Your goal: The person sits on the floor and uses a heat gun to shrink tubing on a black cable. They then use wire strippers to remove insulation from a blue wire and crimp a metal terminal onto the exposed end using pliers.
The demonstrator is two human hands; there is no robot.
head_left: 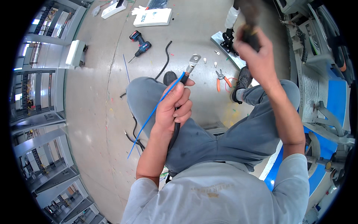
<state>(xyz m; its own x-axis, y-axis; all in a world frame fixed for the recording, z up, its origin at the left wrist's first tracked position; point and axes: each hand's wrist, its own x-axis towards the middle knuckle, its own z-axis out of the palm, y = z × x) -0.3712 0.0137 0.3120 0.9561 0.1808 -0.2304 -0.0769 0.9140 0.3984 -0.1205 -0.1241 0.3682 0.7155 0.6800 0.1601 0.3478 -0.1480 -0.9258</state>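
My left hand (173,103) is closed round a thick black cable (173,136), whose upper end carries a silver cable lug (193,63). A thin blue wire (154,111) is pinched in the same hand and runs along the cable up to the lug. My right hand (257,52) is raised at the upper right, its fingers wrapped round the black handle of a tool (250,36). The tool's far end is smeared by motion, so its kind cannot be made out. The two hands are apart.
On the floor lie a cordless drill (140,46), a black cable piece (164,61), orange-handled pliers (222,79), several small terminals (215,64) and a metal bar (238,59). A white box (153,18) is at the back. Grey cabinets (41,89) line the left; a blue panel (337,97) stands right.
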